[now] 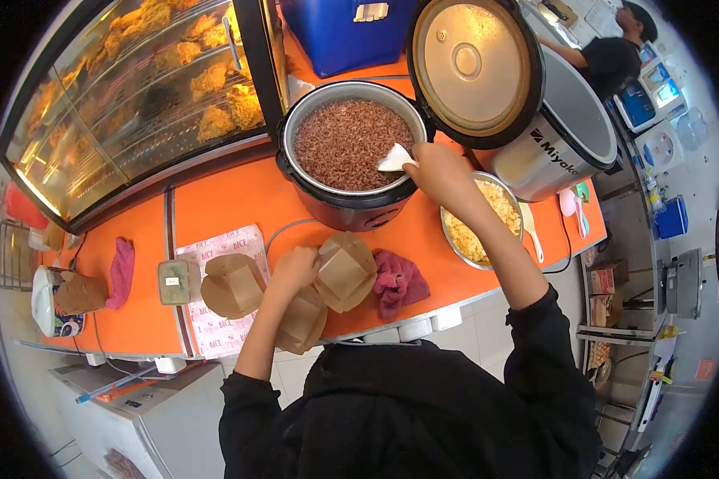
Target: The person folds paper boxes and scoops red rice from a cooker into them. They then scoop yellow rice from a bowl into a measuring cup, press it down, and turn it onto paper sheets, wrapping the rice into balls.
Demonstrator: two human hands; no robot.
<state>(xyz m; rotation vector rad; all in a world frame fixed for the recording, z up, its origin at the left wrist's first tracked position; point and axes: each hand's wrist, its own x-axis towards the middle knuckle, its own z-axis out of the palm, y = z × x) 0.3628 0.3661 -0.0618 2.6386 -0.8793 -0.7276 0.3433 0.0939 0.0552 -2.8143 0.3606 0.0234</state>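
My right hand (441,172) is closed round a white rice paddle (394,159), whose blade rests at the right edge of the reddish-brown rice (345,142). This rice fills the round pot of an open rice cooker (351,209). In front of the cooker, my left hand (295,269) grips the left flap of an open brown paper food box (347,274). Another open paper box (302,321) is below my left wrist, and one more box (233,286) stands farther left on printed paper (220,339). The insides of the boxes show no food.
A lit glass cabinet (136,96) holds fried chicken at the back left. Right of the cooker are a bowl of yellow rice (495,209), a large silver Miyako cooker (551,152) and its raised lid (475,72). A pink cloth (399,285) lies nearby. A co-worker (611,64) stands far right.
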